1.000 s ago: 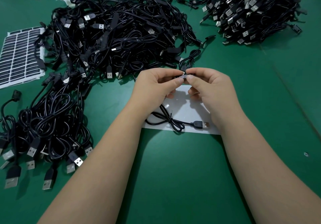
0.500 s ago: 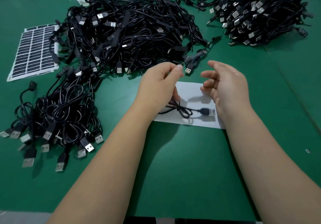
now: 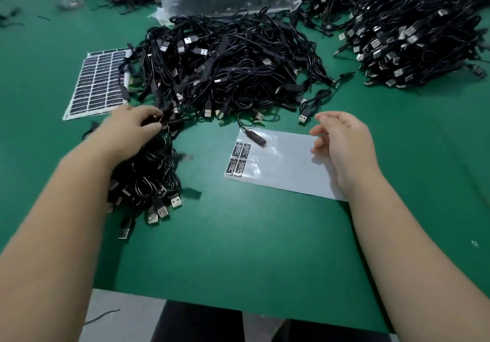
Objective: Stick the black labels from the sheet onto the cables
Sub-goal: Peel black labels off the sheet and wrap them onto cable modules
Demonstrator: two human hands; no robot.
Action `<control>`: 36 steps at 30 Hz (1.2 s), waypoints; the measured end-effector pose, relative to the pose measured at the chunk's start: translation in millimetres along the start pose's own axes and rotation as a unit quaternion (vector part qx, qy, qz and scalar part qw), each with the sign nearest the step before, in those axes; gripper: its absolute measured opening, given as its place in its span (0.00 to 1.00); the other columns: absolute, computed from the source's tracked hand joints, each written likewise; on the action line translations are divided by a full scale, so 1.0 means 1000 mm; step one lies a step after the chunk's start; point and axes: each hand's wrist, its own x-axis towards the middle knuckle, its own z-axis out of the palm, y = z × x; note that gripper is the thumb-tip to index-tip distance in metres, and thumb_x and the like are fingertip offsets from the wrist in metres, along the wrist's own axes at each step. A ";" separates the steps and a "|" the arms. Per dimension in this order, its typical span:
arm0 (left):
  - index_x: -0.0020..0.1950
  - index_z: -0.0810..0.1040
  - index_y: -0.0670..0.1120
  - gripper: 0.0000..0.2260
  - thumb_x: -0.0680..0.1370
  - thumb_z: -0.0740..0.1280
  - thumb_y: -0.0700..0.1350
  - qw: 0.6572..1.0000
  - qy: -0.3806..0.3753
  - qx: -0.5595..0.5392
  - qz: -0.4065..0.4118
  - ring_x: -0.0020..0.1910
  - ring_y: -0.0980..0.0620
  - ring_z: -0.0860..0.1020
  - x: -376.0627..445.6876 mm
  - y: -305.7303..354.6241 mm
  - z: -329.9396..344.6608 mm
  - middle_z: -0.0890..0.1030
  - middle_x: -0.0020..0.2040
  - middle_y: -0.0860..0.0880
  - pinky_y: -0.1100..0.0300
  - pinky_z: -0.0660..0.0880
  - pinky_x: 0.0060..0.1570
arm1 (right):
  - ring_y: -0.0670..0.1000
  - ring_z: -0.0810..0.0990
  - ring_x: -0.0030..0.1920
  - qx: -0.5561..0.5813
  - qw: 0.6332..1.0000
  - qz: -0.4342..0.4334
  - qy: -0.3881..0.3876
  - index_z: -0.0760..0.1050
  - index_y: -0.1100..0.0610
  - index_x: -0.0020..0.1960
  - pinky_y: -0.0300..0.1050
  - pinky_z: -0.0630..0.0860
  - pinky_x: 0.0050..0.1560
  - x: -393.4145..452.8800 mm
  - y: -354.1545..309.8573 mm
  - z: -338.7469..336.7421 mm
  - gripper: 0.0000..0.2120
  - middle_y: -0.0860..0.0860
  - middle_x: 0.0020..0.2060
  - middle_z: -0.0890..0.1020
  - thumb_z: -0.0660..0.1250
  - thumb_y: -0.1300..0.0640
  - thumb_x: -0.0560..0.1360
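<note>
Your left hand [image 3: 130, 126] curls its fingers round a thin black USB cable [image 3: 169, 122] at the pile's near-left edge; your right hand [image 3: 342, 142] hangs loosely open, holding nothing, over the glossy white backing sheet [image 3: 286, 166]. Four small black printed labels [image 3: 237, 162] sit at that sheet's left end. They look light, floppy and sticky: lift by a corner. Cables look limp and tangle-prone; grip near the plug. The green mat [image 3: 238, 248] looks flat, with more heaped cables [image 3: 413, 33] beyond the sheet.

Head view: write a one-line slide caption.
Left hand grips cables; right hand hovers over label sheet.
</note>
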 end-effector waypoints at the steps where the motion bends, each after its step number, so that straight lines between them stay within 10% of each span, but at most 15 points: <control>1: 0.70 0.71 0.51 0.17 0.81 0.60 0.51 0.998 -0.001 -0.065 -0.008 0.61 0.39 0.72 0.001 -0.003 0.006 0.71 0.67 0.40 0.45 0.70 0.61 | 0.44 0.73 0.27 -0.005 1.000 -0.001 -0.001 0.77 0.54 0.48 0.41 0.74 0.29 0.000 0.000 0.000 0.07 0.47 0.32 0.79 0.61 0.61 0.79; 7: 0.68 0.74 0.52 0.17 0.80 0.63 0.54 0.986 -0.004 -0.163 -0.024 0.57 0.48 0.72 -0.002 -0.006 -0.003 0.74 0.65 0.47 0.52 0.66 0.57 | 0.45 0.74 0.27 -0.022 1.000 -0.005 -0.001 0.77 0.53 0.46 0.39 0.74 0.28 0.002 0.001 0.000 0.08 0.46 0.30 0.79 0.61 0.61 0.78; 12: 0.62 0.79 0.53 0.13 0.77 0.67 0.45 0.969 0.222 -0.055 0.091 0.52 0.42 0.77 -0.020 0.051 -0.015 0.80 0.55 0.47 0.47 0.75 0.55 | 0.44 0.74 0.26 -0.030 0.999 -0.009 -0.006 0.77 0.52 0.45 0.38 0.74 0.26 0.004 0.004 -0.001 0.08 0.44 0.29 0.79 0.61 0.60 0.77; 20: 0.61 0.77 0.53 0.14 0.81 0.56 0.43 0.973 0.048 0.050 0.219 0.58 0.47 0.69 -0.018 0.135 0.069 0.74 0.61 0.52 0.55 0.69 0.46 | 0.45 0.75 0.28 -0.104 0.994 -0.043 0.004 0.76 0.50 0.44 0.40 0.74 0.30 0.004 0.007 -0.001 0.08 0.46 0.34 0.80 0.60 0.59 0.77; 28: 0.54 0.80 0.48 0.07 0.78 0.65 0.42 0.957 0.135 -0.102 0.234 0.56 0.44 0.70 -0.015 0.117 0.070 0.77 0.56 0.49 0.57 0.65 0.55 | 0.54 0.55 0.72 -0.592 0.778 -0.182 -0.103 0.62 0.48 0.74 0.52 0.55 0.68 0.001 0.016 0.002 0.33 0.49 0.75 0.60 0.59 0.33 0.74; 36: 0.45 0.80 0.49 0.10 0.76 0.61 0.53 0.984 0.104 -0.070 0.128 0.48 0.46 0.73 -0.013 0.118 0.067 0.78 0.41 0.50 0.56 0.67 0.42 | 0.53 0.63 0.60 -0.621 0.766 -0.157 -0.053 0.69 0.46 0.66 0.49 0.57 0.53 0.002 0.009 -0.001 0.30 0.48 0.57 0.69 0.61 0.31 0.69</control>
